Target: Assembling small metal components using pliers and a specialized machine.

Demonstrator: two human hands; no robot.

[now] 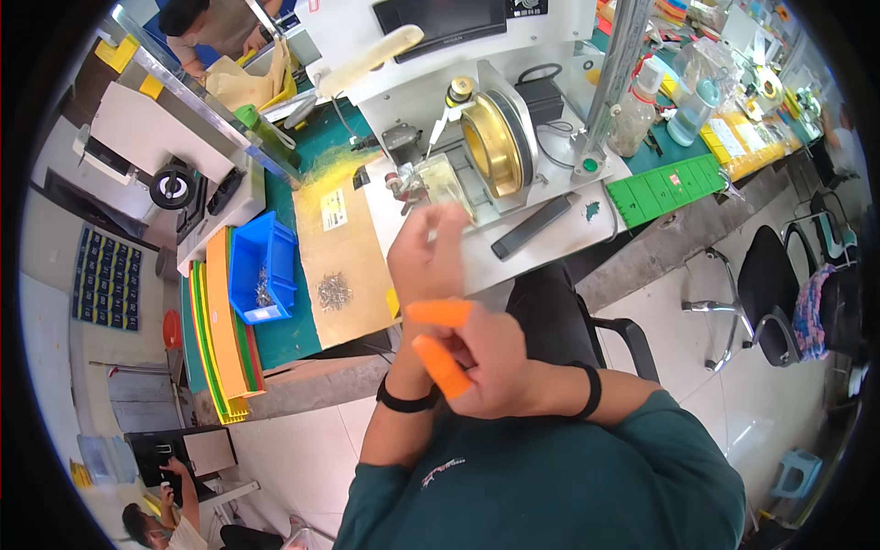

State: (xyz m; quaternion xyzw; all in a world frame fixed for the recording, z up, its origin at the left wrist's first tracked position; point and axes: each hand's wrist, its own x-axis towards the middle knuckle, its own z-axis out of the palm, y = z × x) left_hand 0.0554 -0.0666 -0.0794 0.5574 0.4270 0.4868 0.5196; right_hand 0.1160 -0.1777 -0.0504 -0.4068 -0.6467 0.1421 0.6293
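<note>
My left hand [429, 249] reaches forward to the near side of the wire machine, by a small clear guard [442, 183]. Its fingers are curled and partly blurred, and what they grip, if anything, is hidden. Lower down, my right hand [490, 359] hovers over my left wrist. Orange finger covers [442, 367] sit on its thumb and index finger, which stand apart with nothing visible between them. Behind the guard a gold-coloured spool [484, 147] is mounted upright on the machine. To the left, a pile of small metal pins [335, 292] lies on brown cardboard [353, 246].
A blue bin [240, 275] holding metal parts stands at the left. A dark grey bar [534, 226] lies on the white machine base. Bottles [632, 119] and a green strip [667, 191] are at the right. Other people work at the upper left and lower left.
</note>
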